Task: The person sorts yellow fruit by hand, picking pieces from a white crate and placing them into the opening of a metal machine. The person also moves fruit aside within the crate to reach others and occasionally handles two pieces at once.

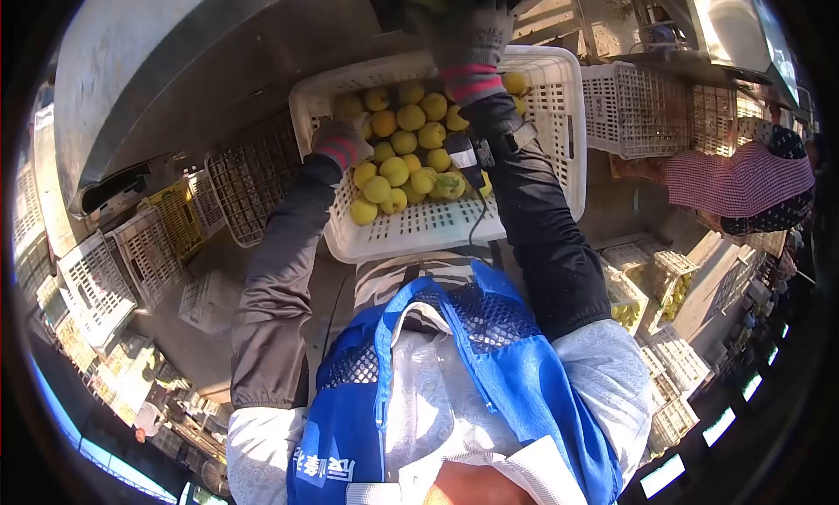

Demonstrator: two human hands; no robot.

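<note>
A white plastic crate stands right in front of me, with many round yellow fruits in it. My left hand, in a grey glove with pink bands, is at the crate's left wall beside the fruit; its fingers are mostly hidden. My right hand, gloved the same way, reaches over the crate's far side into deep shadow, where its fingers do not show. A small device with a pale label hangs at the right forearm, with a thin cable running down from it.
A metal machine panel rises at the left. A dark crate, a yellow crate and white crates stand there too. At the right are more crates and a person in a checked garment.
</note>
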